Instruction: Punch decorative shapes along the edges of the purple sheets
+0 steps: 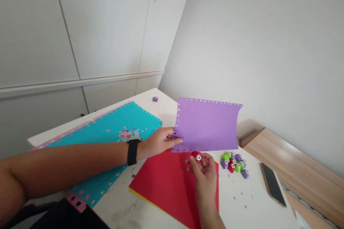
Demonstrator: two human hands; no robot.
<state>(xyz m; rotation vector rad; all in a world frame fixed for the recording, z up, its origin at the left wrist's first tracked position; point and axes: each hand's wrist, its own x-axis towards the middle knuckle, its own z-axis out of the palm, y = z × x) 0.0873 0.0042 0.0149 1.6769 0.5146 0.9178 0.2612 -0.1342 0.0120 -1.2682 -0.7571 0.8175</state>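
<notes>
My left hand [162, 139], with a black watch on the wrist, pinches the left edge of a purple paper sheet [208, 125]. Small punched holes run along the sheet's top, left and part of its bottom edge. In my right hand [202, 171] is a small red craft punch [196, 156], held at the sheet's bottom edge. Whether the paper sits inside the punch's slot I cannot tell. Beneath both hands lies a red paper sheet [172, 182], with a yellow sheet showing under its edge.
Blue paper [107, 132] with punched edges lies left, bearing a heap of paper bits [127, 134]. Several green, red and purple punches [236, 162] cluster right, near a phone [272, 184]. One purple punch [155, 98] stands at the white table's [120, 207] far corner.
</notes>
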